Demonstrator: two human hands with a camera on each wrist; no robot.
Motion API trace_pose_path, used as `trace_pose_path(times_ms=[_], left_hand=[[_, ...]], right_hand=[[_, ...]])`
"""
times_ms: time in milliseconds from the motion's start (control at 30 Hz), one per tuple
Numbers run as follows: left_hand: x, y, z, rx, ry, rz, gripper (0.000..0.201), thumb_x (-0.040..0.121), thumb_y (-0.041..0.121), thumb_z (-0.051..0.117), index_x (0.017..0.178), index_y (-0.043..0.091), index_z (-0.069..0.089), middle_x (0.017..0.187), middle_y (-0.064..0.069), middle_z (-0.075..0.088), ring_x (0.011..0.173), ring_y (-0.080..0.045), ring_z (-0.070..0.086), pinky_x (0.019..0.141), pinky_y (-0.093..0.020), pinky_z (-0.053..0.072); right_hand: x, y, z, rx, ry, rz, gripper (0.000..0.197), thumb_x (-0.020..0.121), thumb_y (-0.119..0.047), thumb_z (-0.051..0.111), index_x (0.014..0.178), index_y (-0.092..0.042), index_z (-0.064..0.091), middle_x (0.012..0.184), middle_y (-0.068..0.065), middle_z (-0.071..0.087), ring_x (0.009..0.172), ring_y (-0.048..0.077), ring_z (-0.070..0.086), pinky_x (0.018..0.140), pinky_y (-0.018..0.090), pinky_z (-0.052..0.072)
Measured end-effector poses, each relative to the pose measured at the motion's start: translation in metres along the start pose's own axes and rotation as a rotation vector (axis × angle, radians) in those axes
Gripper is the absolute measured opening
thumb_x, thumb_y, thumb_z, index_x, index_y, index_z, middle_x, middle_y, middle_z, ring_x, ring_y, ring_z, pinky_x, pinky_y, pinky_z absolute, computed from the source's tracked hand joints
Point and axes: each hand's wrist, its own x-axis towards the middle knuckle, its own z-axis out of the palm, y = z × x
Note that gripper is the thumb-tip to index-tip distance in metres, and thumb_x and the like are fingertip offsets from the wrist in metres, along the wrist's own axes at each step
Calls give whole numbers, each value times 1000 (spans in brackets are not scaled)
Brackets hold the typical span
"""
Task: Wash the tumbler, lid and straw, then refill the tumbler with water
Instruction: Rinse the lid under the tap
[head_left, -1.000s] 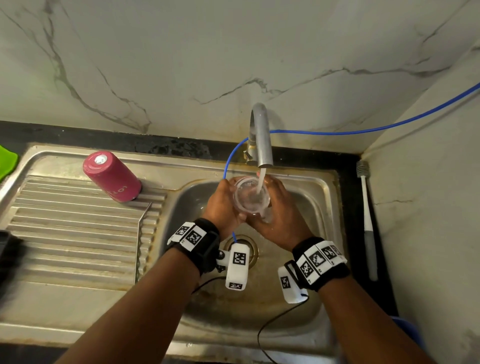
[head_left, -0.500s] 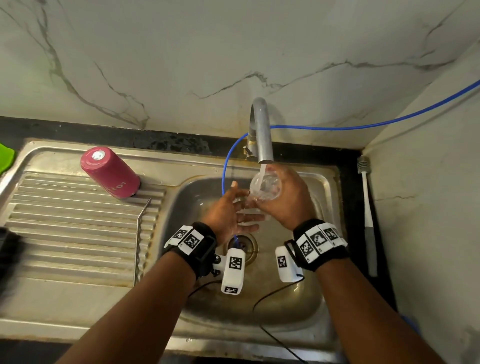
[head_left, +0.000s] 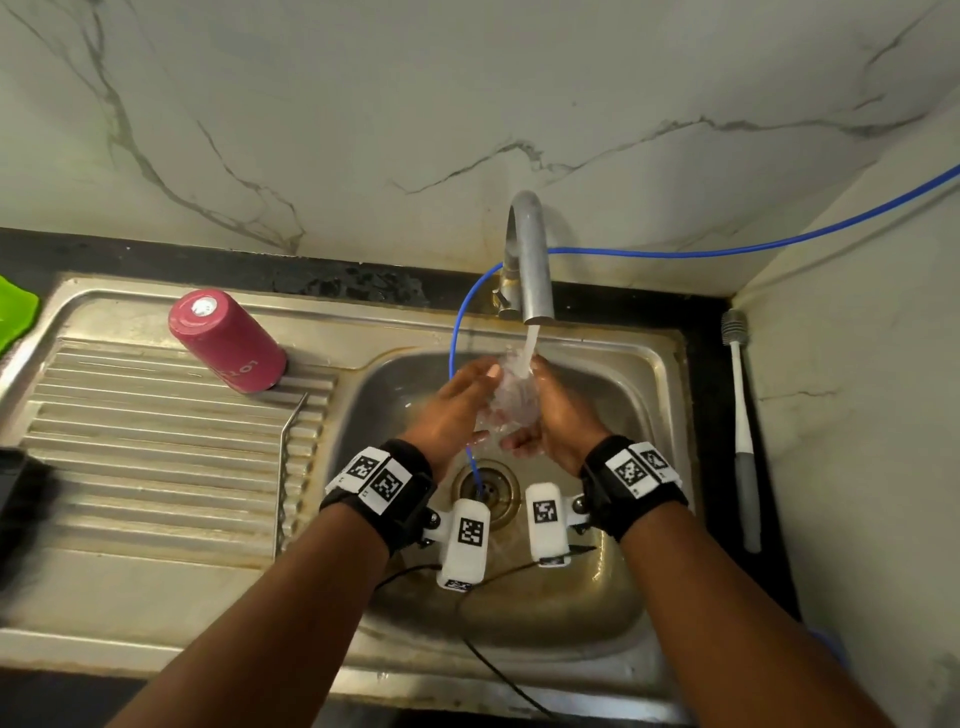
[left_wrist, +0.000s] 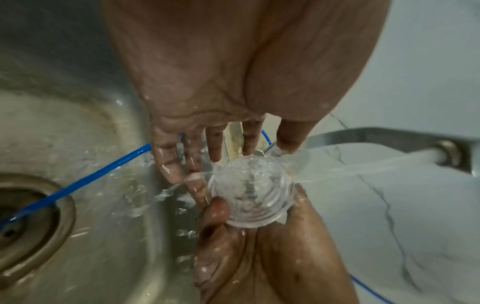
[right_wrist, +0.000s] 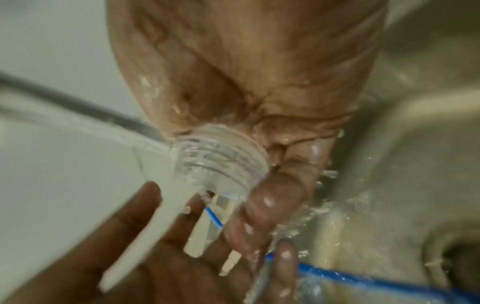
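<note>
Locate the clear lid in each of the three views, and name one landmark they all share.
Head: the clear lid sits at centre, between both hands under the tap stream.
Left wrist: the lid is right of centre, gripped from below by the right hand, with the left hand's straight fingers above it.
Right wrist: the lid is at centre, threaded side facing the camera.
Shared landmark: the blue tube.

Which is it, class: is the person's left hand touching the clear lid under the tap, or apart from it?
Touching. In the left wrist view, the fingertips of the left hand rest straight against the rim of the clear lid, which the right hand grips from below.
</note>
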Motion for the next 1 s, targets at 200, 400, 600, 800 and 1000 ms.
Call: trace_pose_path(times_ms=[200, 400, 600, 800, 1000], left_hand=[[8, 3, 4, 300, -34, 166, 72, 90, 32, 81, 150, 36, 42, 124, 1, 68, 100, -16, 75, 91, -45, 63], [17, 8, 6, 285, -8, 172, 89, 85, 64, 74, 159, 36, 32, 149, -4, 56, 127, -21, 64, 103, -48, 56], [13, 13, 12, -134, -5, -70, 72, 98, 78, 38, 130, 22, 70, 109, -8, 78, 93, -22, 72, 77, -31, 53], [12, 9, 19, -315, -56, -147, 71, 104, 71, 25, 115, 21, 74, 84, -7, 67, 70, -15, 57, 70, -31, 46], [14, 10, 11, -240, -74, -195, 73, 101, 75, 32, 122, 18, 73, 97, -10, 75, 80, -19, 70, 81, -38, 55]], right_hand=[[0, -3, 11, 375, -109, 77, 87, 100, -81, 19, 125, -13, 69, 88, 7, 78, 61, 12, 67, 57, 28, 46], [-3, -6, 4, 213, -24, 12, 93, 96, -85, 14, 127, -19, 71, 109, 11, 80, 87, 22, 74, 72, 35, 52], [-12, 5, -8, -253, 276, -341, 59, 102, -75, 30, 128, -29, 57, 122, -1, 68, 104, 11, 65, 82, 29, 48], [3, 25, -19, -476, 210, -592, 91, 84, -65, 76, 157, -30, 37, 150, -5, 55, 129, 9, 60, 100, 35, 59], [11, 4, -14, -445, 223, -681, 77, 74, -36, 96, 139, -28, 56, 125, -9, 70, 113, 5, 68, 95, 34, 61]])
